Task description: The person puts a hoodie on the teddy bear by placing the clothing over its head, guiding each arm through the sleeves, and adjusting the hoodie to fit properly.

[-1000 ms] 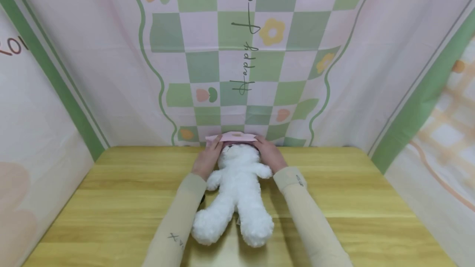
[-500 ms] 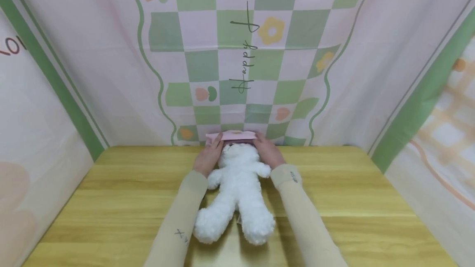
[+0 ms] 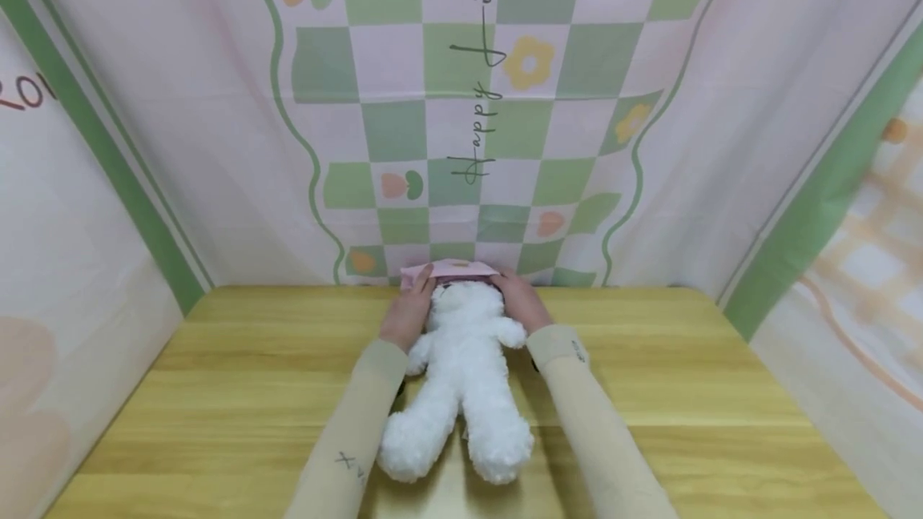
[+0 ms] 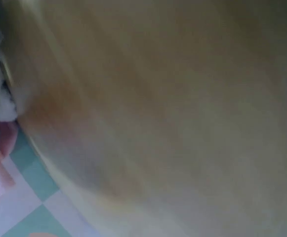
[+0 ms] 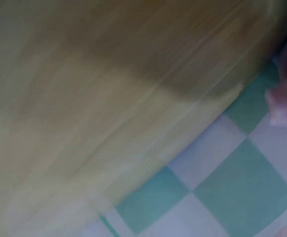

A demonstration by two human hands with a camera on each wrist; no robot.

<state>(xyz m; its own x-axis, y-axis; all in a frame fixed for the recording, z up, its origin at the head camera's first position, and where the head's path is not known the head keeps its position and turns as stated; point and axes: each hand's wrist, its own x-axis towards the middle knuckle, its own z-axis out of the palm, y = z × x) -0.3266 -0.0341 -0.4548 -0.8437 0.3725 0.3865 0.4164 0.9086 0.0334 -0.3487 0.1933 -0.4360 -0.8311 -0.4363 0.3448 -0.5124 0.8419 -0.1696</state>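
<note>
Gripping w/ left hand [image 3: 406,315] and right hand [image 3: 525,304], one per side, a folded pink cloth piece [image 3: 457,268] (hat, prob.) at the head of a white, fluffy plush toy [image 3: 467,351]. Laid lengthwise on the yellow-brown wooden tabletop [image 3: 671,391], head at the far edge, near the green-and-white checked hanging cloth [image 3: 454,126]. Could end up lopsided w/ uneven tugging; could snag fluff & drag the toy along, or nudge its head over the edge if pushed too hard. Can't see most of the face, nor the fingertips under the pink. Getting only slivers of fluff & pink in the wrist views, plus blurry wood.
</note>
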